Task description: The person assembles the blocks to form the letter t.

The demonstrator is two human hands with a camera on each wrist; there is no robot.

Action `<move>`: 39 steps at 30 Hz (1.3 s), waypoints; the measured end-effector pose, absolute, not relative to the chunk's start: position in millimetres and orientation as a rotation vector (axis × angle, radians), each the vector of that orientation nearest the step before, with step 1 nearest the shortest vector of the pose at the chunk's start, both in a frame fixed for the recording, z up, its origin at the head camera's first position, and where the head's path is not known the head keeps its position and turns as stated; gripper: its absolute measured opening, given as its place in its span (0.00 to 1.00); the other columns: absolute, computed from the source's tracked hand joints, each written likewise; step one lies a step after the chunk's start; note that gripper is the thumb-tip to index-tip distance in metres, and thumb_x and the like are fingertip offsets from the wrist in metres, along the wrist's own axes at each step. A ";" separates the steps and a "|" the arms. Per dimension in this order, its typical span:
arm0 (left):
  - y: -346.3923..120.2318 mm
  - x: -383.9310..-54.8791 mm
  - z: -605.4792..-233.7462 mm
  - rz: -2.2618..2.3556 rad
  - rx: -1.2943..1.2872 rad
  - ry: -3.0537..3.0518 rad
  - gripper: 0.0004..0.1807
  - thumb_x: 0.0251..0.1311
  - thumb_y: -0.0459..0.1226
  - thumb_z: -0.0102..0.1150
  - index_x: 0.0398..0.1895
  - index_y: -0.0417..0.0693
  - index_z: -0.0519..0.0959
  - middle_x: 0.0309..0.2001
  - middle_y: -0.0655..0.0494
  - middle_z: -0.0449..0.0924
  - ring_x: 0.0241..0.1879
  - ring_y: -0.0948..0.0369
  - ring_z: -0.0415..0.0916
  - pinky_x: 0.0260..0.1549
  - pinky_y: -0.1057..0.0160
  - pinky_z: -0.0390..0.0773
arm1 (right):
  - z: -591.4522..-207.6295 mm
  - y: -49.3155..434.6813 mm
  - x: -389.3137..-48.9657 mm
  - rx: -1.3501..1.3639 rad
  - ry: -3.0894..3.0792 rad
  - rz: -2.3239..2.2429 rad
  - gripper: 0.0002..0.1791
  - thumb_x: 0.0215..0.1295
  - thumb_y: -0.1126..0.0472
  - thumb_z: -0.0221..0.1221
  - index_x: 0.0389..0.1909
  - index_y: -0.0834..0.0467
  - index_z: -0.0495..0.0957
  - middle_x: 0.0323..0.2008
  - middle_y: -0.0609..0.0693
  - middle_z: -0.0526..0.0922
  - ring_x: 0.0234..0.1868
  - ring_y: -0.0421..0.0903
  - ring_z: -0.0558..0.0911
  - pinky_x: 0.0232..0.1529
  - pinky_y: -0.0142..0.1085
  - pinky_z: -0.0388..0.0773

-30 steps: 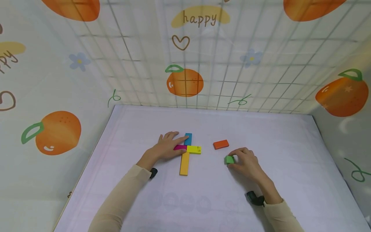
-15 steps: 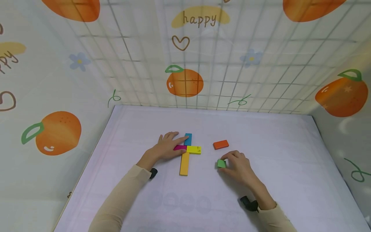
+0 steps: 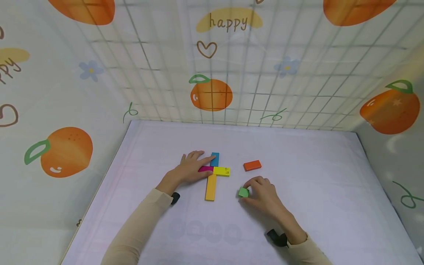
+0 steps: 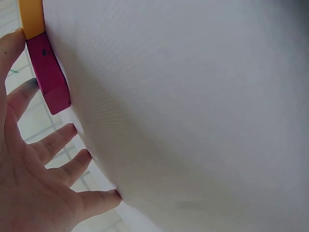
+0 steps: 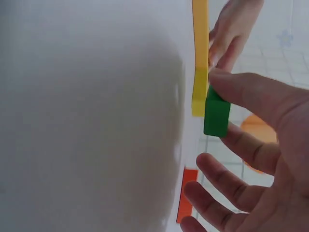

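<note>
My right hand [image 3: 265, 197] pinches a small green block [image 3: 243, 192] between thumb and index finger, to the right of a cross of flat blocks. That cross has a blue block [image 3: 215, 160] at the far side, a magenta block [image 3: 206, 168] at left, a yellow block [image 3: 222, 171] at right and a long orange-yellow block [image 3: 210, 188] at the near side. Fingers spread, my left hand [image 3: 189, 168] rests on the cross, index fingertip at the blue block and thumb along the magenta one. In the left wrist view the magenta block [image 4: 49, 75] shows beside the thumb.
A red-orange block [image 3: 252, 165] lies alone on the white-covered table [image 3: 159, 143], beyond my right hand. Printed curtains with oranges stand along the back and both sides. A dark wrist camera [image 3: 277, 238] is strapped to my right wrist.
My right hand has carried the green block leftward and a little nearer to me, closer to the cross. My left hand and the other blocks have stayed put.
</note>
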State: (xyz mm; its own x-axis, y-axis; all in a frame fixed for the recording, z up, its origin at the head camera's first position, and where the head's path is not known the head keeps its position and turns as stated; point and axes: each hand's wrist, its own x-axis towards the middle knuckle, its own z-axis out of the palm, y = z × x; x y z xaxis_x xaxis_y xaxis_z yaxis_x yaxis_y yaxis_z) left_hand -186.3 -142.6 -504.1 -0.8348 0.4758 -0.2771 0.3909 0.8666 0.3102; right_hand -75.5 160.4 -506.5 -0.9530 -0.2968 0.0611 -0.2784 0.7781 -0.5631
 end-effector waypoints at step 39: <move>-142.3 -184.4 -501.2 0.362 0.655 2.704 0.39 0.65 0.65 0.51 0.78 0.78 0.54 0.78 0.49 0.50 0.75 0.44 0.45 0.67 0.29 0.41 | -508.4 95.5 -57.3 -0.708 2.764 -1.019 0.19 0.52 0.52 0.77 0.39 0.48 0.78 0.50 0.53 0.73 0.53 0.54 0.70 0.53 0.51 0.70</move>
State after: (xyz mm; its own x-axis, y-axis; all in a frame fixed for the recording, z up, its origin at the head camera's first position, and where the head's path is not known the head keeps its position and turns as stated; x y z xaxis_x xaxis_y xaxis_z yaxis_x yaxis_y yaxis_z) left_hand -184.4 -142.3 -501.2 -0.8382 0.4799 -0.2590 0.3950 0.8617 0.3184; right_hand -57.3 95.5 -508.4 -0.8849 -0.4626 0.0547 -0.3873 0.6656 -0.6379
